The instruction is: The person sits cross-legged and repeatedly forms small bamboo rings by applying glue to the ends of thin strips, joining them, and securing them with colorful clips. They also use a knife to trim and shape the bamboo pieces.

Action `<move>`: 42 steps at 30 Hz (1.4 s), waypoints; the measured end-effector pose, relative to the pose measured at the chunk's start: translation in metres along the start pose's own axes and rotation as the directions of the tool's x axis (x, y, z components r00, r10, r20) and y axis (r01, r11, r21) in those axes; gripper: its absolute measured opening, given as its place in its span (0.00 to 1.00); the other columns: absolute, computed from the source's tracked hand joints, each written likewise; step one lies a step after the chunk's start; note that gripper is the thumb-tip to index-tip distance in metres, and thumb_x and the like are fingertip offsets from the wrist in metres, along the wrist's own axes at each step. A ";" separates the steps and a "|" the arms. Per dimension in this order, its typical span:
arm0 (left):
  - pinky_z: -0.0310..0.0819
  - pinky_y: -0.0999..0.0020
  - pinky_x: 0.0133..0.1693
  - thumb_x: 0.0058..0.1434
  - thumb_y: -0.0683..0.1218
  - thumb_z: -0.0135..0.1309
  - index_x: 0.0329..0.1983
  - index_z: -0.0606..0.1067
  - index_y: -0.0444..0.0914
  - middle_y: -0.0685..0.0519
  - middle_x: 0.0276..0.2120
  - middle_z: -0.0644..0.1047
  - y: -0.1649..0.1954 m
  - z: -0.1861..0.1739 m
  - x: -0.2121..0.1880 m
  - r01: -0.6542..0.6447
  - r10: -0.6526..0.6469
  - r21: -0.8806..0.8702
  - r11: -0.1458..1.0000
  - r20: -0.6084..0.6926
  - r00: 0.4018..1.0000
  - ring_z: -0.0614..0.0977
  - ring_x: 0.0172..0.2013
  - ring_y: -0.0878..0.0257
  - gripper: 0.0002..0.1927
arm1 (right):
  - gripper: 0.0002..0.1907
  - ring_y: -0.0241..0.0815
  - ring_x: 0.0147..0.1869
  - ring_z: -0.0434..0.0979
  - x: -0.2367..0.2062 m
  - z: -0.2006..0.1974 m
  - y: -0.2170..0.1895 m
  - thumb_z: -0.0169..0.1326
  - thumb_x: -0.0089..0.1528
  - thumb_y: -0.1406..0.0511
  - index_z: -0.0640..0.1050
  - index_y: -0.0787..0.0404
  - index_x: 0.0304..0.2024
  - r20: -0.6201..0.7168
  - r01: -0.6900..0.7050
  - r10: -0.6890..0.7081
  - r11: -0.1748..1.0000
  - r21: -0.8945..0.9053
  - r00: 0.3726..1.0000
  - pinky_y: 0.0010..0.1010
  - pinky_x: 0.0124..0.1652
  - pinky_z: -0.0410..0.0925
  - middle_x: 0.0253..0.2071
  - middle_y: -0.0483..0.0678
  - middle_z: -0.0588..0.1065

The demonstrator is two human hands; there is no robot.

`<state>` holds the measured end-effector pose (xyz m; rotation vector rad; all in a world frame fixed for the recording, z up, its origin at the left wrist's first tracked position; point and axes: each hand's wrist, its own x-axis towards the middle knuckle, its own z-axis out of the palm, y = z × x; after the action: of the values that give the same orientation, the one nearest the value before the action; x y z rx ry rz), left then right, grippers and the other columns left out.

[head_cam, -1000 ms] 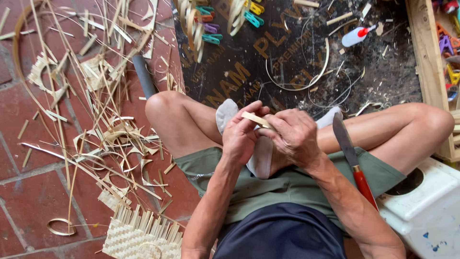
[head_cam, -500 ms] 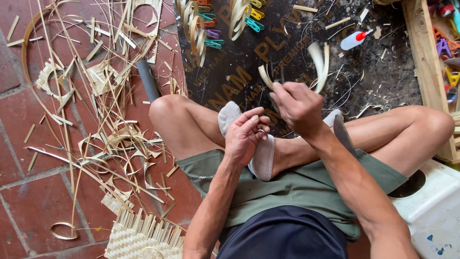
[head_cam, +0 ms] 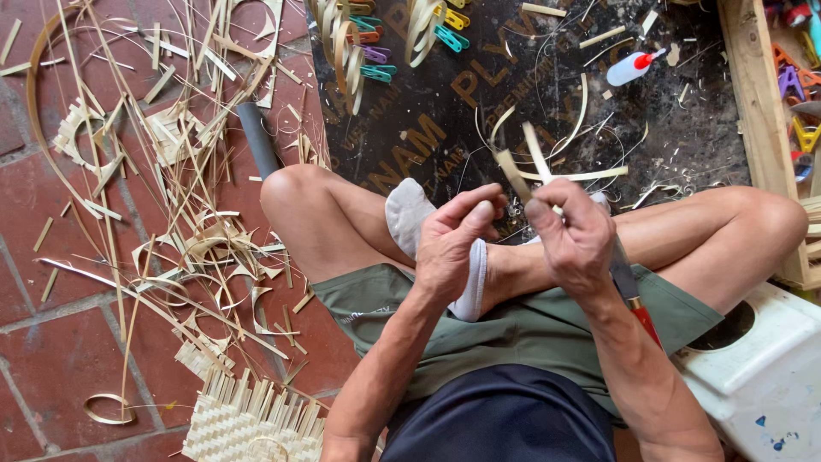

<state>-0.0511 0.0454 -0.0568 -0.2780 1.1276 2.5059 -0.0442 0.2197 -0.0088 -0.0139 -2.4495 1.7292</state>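
I sit cross-legged over a dark printed board [head_cam: 445,128]. My left hand [head_cam: 451,244] and my right hand [head_cam: 575,239] are raised close together above my legs. Both pinch a thin pale bamboo strip [head_cam: 523,167] that is split into two ends pointing up and away from me. A knife [head_cam: 631,291] with a grey blade and red handle lies along my right forearm, partly hidden under the right hand. My foot in a white sock [head_cam: 409,218] rests below the left hand.
Bamboo shavings and strips [head_cam: 184,231] litter the red tile floor at left, with a woven bamboo mat [head_cam: 248,423] near my knee. Coloured clips [head_cam: 376,51], a glue bottle [head_cam: 631,68], a grey tube [head_cam: 256,137], a wooden frame [head_cam: 757,111] and a white plastic stool [head_cam: 761,376] surround me.
My hands have come back together from apart. The strip's split ends now stand higher and more spread than a second ago, and the right hand has dropped toward the left.
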 end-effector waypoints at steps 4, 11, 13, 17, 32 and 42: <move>0.71 0.74 0.49 0.78 0.40 0.59 0.49 0.81 0.26 0.50 0.43 0.76 0.011 0.023 -0.010 -0.184 0.160 0.147 0.972 0.161 0.974 0.75 0.43 0.67 0.08 | 0.05 0.32 0.38 0.70 -0.019 0.002 -0.014 0.55 0.70 0.70 0.76 0.68 0.41 0.051 -0.074 0.063 0.969 0.238 0.997 0.23 0.38 0.64 0.35 0.44 0.73; 0.69 0.71 0.63 0.75 0.44 0.53 0.63 0.72 0.33 0.49 0.63 0.72 0.037 0.006 -0.006 -0.454 0.496 0.564 0.689 0.089 0.864 0.73 0.63 0.64 0.17 | 0.10 0.36 0.37 0.72 -0.023 -0.009 -0.028 0.55 0.71 0.70 0.75 0.64 0.55 -0.124 0.123 -0.051 0.721 0.682 0.991 0.30 0.41 0.68 0.37 0.47 0.74; 0.65 0.72 0.66 0.74 0.45 0.49 0.69 0.66 0.34 0.48 0.67 0.70 0.041 -0.011 0.010 -0.314 0.397 0.411 0.856 -0.134 0.908 0.71 0.67 0.63 0.22 | 0.06 0.35 0.36 0.69 -0.026 -0.021 -0.029 0.54 0.74 0.68 0.77 0.63 0.53 -0.122 0.122 -0.042 0.596 0.794 0.992 0.29 0.38 0.64 0.35 0.46 0.73; 0.77 0.62 0.53 0.74 0.49 0.47 0.66 0.69 0.34 0.46 0.60 0.75 0.033 -0.034 0.011 -0.195 0.217 0.146 0.970 -0.152 0.964 0.77 0.59 0.58 0.22 | 0.07 0.34 0.35 0.66 -0.031 -0.025 -0.012 0.55 0.75 0.64 0.78 0.63 0.50 -0.003 -0.019 0.068 0.316 0.948 0.998 0.27 0.38 0.60 0.32 0.44 0.69; 0.74 0.61 0.48 0.72 0.41 0.56 0.48 0.79 0.31 0.46 0.38 0.80 0.043 -0.058 -0.045 -0.051 0.067 -0.189 0.981 0.081 0.994 0.79 0.42 0.56 0.08 | 0.06 0.36 0.40 0.69 -0.038 0.014 0.041 0.60 0.69 0.65 0.82 0.60 0.46 0.240 -0.231 0.346 -0.067 0.971 0.907 0.29 0.46 0.64 0.33 0.44 0.73; 0.72 0.72 0.45 0.68 0.34 0.57 0.49 0.80 0.31 0.53 0.43 0.77 0.077 -0.061 -0.054 0.024 -0.136 0.437 0.899 0.227 0.964 0.77 0.43 0.67 0.08 | 0.09 0.30 0.39 0.71 -0.018 0.009 0.024 0.61 0.59 0.74 0.82 0.70 0.43 0.589 -0.443 0.273 0.881 0.165 0.761 0.22 0.38 0.66 0.37 0.46 0.78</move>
<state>-0.0319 -0.0608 -0.0271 0.1142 1.4815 2.0714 -0.0294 0.2183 -0.0364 0.0531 -2.6562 2.5812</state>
